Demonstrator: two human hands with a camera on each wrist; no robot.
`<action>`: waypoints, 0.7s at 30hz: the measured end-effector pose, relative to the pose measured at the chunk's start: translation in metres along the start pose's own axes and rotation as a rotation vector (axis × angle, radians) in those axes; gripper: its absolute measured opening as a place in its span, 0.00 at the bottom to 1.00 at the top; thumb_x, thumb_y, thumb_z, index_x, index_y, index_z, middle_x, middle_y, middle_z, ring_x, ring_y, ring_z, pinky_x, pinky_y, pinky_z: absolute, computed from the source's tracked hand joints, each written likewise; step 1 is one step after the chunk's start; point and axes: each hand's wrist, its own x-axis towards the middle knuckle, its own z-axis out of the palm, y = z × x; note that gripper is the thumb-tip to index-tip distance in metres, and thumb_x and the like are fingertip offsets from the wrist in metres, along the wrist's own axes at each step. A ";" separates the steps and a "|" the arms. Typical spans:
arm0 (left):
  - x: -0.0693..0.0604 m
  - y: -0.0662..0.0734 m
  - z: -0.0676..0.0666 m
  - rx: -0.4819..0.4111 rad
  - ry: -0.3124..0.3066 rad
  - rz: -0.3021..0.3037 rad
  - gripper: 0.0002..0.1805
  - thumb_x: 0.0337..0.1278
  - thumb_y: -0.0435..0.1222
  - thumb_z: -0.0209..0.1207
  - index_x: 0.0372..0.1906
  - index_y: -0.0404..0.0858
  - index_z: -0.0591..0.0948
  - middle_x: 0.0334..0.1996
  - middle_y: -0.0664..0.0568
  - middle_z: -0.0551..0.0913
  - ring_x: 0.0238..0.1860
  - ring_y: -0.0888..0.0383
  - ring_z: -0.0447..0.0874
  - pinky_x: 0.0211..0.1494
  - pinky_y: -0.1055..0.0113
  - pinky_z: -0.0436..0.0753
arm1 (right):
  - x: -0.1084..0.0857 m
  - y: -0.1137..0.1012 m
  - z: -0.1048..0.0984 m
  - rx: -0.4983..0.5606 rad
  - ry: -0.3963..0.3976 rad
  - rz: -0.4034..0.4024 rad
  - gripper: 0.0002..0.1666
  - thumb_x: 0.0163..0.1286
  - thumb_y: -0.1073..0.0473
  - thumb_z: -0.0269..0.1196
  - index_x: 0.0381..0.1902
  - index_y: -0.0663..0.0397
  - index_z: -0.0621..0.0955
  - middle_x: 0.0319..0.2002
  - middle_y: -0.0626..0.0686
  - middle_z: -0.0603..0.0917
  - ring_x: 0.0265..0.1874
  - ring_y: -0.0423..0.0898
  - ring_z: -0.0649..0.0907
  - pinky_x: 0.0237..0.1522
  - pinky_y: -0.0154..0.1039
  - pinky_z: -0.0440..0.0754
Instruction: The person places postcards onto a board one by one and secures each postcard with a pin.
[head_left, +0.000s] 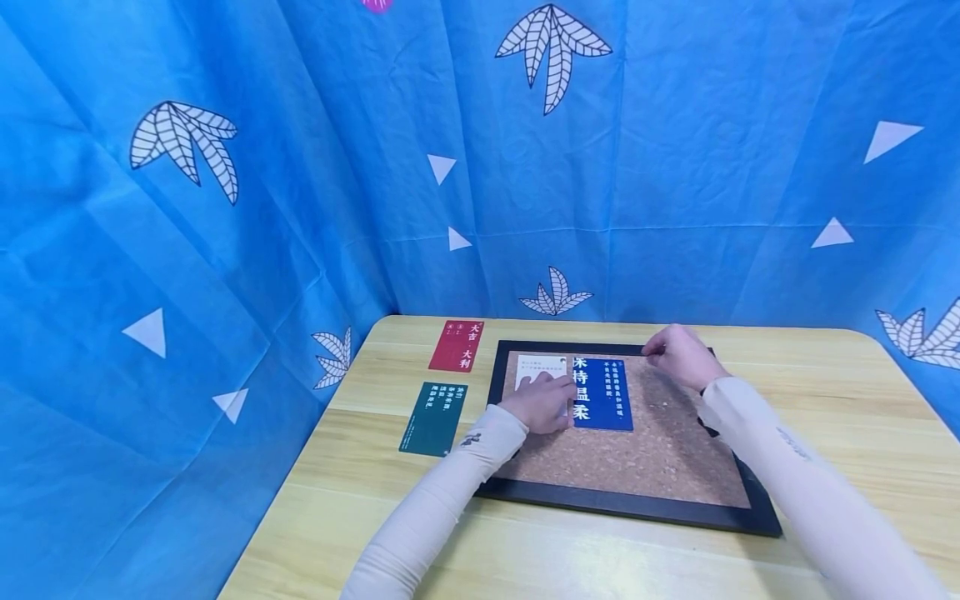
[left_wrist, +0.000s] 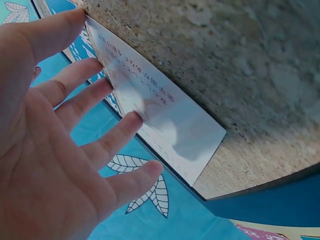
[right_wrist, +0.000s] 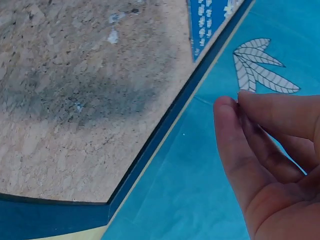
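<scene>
On the black-framed cork board (head_left: pixel 652 467) a white card (head_left: pixel 542 365) (left_wrist: pixel 165 117) lies beside a blue card (head_left: pixel 603 400) (right_wrist: pixel 206 25). Spread fingers of my left hand (head_left: pixel 542 404) (left_wrist: pixel 70 130) rest on the white card's edge and the blue card's left side. A small dark dot shows at the white card's top right corner. Over the board's top edge, right of the blue card, my right hand (head_left: pixel 684 354) (right_wrist: pixel 270 155) has thumb and index fingertips pressed together. Whether something small sits between them, I cannot tell.
Left of the board, a red card (head_left: pixel 456 346) lies at the back of the wooden table (head_left: pixel 330 492), and a green card (head_left: pixel 431 419) lies nearer the front. A blue patterned curtain (head_left: pixel 675 167) hangs behind and to the left.
</scene>
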 end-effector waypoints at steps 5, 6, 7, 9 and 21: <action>0.000 0.000 0.000 0.000 -0.005 -0.004 0.24 0.71 0.52 0.61 0.67 0.53 0.77 0.70 0.61 0.75 0.71 0.52 0.73 0.70 0.50 0.77 | 0.008 0.004 0.009 -0.016 -0.028 0.014 0.10 0.65 0.74 0.63 0.39 0.67 0.90 0.37 0.63 0.91 0.37 0.54 0.87 0.41 0.53 0.86; 0.000 0.000 0.000 0.002 -0.007 -0.004 0.24 0.71 0.52 0.61 0.67 0.53 0.77 0.71 0.61 0.74 0.71 0.52 0.73 0.70 0.50 0.77 | 0.010 0.004 0.010 -0.018 -0.029 0.007 0.10 0.65 0.74 0.62 0.38 0.67 0.90 0.37 0.63 0.91 0.37 0.54 0.87 0.41 0.53 0.86; -0.001 0.000 0.000 0.003 -0.008 -0.004 0.24 0.71 0.52 0.61 0.67 0.53 0.76 0.71 0.61 0.74 0.71 0.52 0.73 0.70 0.50 0.77 | 0.012 0.004 0.012 -0.018 -0.029 -0.001 0.11 0.64 0.75 0.62 0.37 0.67 0.90 0.37 0.63 0.91 0.37 0.54 0.87 0.41 0.54 0.86; 0.000 -0.001 0.000 0.005 -0.010 -0.004 0.24 0.71 0.52 0.61 0.67 0.53 0.76 0.71 0.61 0.74 0.71 0.52 0.73 0.70 0.50 0.77 | 0.015 0.004 0.016 -0.022 -0.027 -0.016 0.13 0.63 0.76 0.60 0.36 0.66 0.91 0.37 0.63 0.91 0.37 0.54 0.87 0.42 0.54 0.87; 0.003 -0.002 0.003 0.000 -0.005 0.004 0.23 0.71 0.51 0.61 0.67 0.53 0.76 0.71 0.61 0.74 0.71 0.52 0.73 0.70 0.49 0.77 | 0.025 0.002 0.032 -0.077 -0.068 -0.012 0.14 0.63 0.78 0.60 0.38 0.66 0.90 0.39 0.64 0.91 0.40 0.57 0.89 0.45 0.56 0.88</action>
